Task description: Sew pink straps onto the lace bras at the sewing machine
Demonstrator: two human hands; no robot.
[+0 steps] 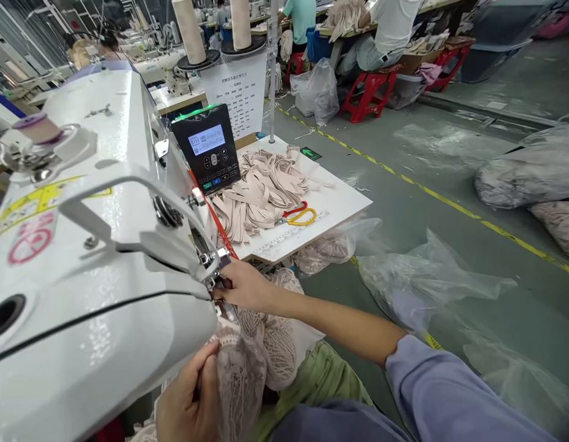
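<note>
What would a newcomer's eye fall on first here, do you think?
The big white sewing machine fills the left, with the right hand at its needle end and the left hand gripping pink lace fabric below. Behind it, beige straps lie heaped on the white table beside a black control panel.

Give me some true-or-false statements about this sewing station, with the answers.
1. The right hand reaches the needle area of the sewing machine. True.
2. The left hand holds scissors. False: it grips lace fabric.
3. Beige straps lie piled on the white table. True.
4. The control panel has a dark screen. False: the screen is lit.
</note>
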